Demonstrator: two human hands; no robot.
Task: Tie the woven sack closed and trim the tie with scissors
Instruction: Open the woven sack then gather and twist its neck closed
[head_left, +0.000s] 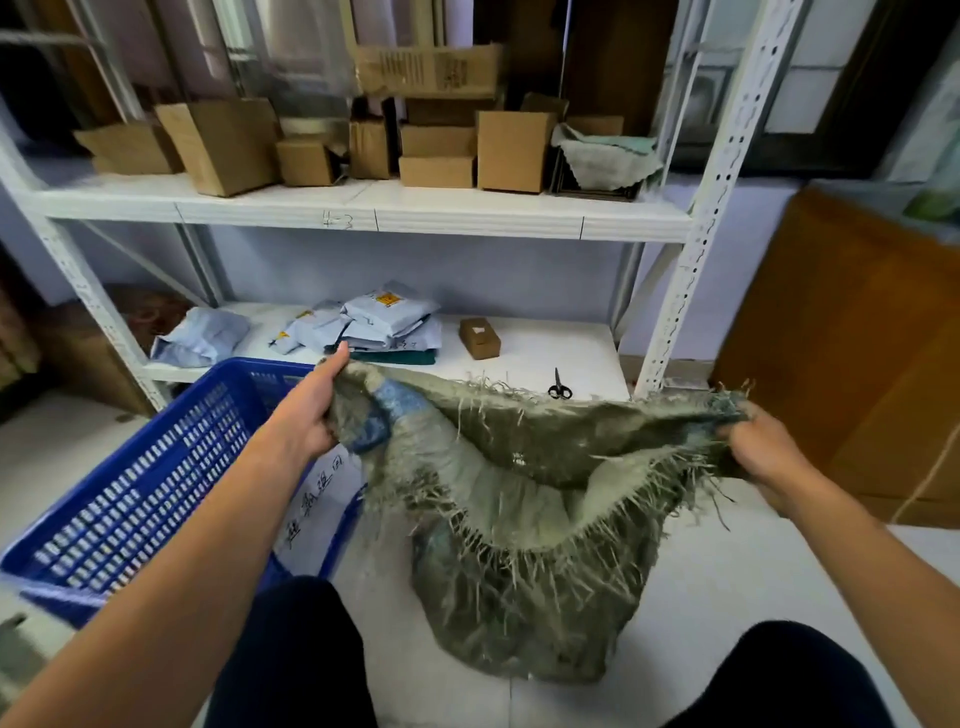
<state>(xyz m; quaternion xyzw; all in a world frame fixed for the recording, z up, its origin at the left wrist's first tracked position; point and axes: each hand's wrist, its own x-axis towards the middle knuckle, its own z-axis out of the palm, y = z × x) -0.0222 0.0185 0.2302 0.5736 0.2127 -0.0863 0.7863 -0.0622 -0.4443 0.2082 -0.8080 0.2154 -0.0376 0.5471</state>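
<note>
A grey-green woven sack (519, 587) with a frayed mouth hangs over the floor in front of my knees. My left hand (306, 415) grips the left end of its rim, and my right hand (758, 447) grips the right end, so the mouth is stretched wide and gapes open. Its bottom rests on the white floor. Black scissors (559, 387) lie on the low white shelf just behind the sack. I see no tie or string on the sack.
A blue plastic crate (140, 499) stands at my left, touching the sack. The white shelf (540, 353) holds grey mail bags (363, 325) and a small cardboard box (479, 338). Cardboard boxes fill the upper shelf. A brown wooden cabinet (852, 338) stands right.
</note>
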